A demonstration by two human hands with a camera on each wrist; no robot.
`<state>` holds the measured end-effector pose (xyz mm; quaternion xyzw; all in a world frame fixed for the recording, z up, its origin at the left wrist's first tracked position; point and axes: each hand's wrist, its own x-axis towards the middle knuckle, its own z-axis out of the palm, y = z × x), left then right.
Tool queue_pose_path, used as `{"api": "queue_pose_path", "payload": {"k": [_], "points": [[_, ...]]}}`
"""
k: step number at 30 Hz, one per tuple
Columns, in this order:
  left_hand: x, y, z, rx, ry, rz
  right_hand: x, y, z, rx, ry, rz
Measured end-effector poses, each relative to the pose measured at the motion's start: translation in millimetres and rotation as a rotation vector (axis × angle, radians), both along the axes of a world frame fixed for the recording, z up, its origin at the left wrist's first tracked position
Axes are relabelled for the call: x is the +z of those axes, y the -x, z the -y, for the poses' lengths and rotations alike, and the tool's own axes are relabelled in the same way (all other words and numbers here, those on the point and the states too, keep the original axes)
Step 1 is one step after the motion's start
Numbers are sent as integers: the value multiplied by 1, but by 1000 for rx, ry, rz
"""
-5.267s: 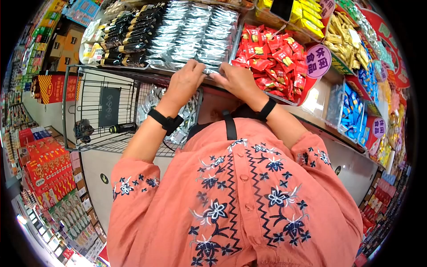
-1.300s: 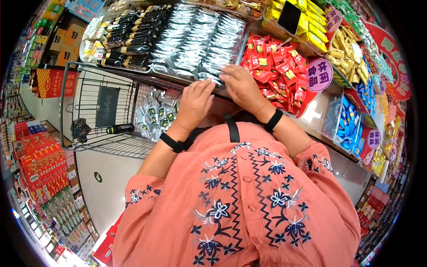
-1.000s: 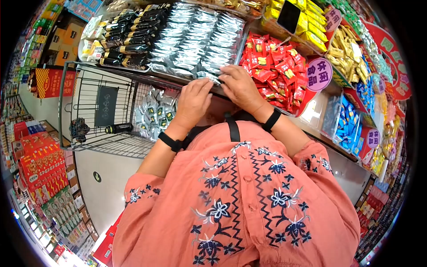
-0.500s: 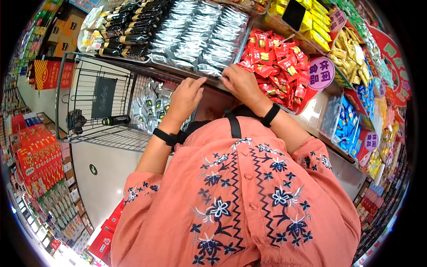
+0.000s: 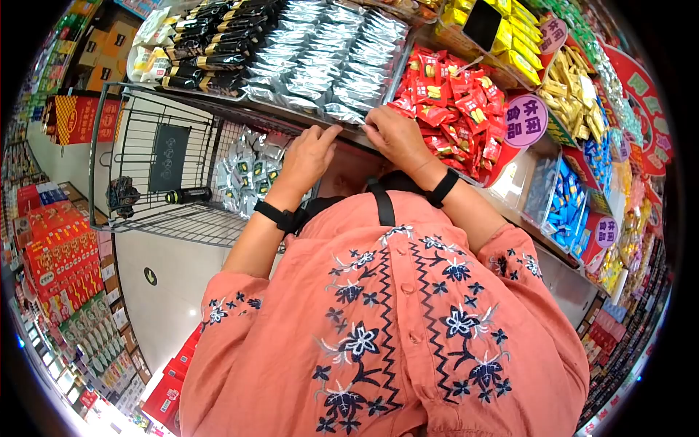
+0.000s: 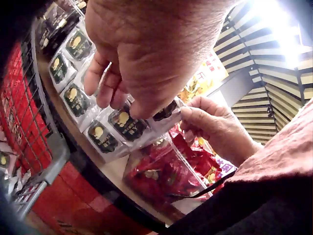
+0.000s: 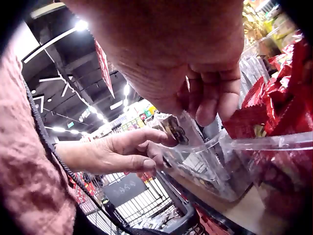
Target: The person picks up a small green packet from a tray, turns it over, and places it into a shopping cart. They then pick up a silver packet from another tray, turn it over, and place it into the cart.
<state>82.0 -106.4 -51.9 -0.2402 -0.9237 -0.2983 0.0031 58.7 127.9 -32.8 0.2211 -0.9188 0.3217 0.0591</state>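
Observation:
Silver snack packets [image 5: 313, 65] stand in tight rows in a clear bin; their fronts carry dark labels, seen in the left wrist view. My right hand [image 5: 397, 137] is at the bin's front right corner, thumb and fingertips pinching the edge of an end packet [image 6: 165, 113]. Just left of it, my left hand [image 5: 309, 156] reaches to the front edge. In the right wrist view the left hand [image 7: 115, 152] has its index finger extended against that packet, thumb apart. Its fingers hang over the front row in the left wrist view.
A shopping cart [image 5: 171, 156] with loose silver packets [image 5: 251, 171] inside stands at the left against the display. Red packets [image 5: 455, 102] fill the bin at the right, beside a purple round sign [image 5: 526, 120]. Black packets [image 5: 211, 51] lie left of the silver ones.
Both hands have shifted slightly relative to the bin's front edge, and the fingers have come off the packet tops to the front. The head view has tilted a little; the rows look neatly lined up.

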Motion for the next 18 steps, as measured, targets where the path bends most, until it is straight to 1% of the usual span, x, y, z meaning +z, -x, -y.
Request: {"api": "queue_pose_path", "payload": {"k": [4,7,13,18], "points": [[-1,0,0,26,4,-52,1,-1,0,-9,-8,8],[-4,0,4,86,52,-81,1,-2,1,-15,-7,19],[-5,1,5,81,158,-129,1,-2,2,-18,6,11],[-3,3,5,64,151,-126,1,-2,2,-7,19,-3]]}}
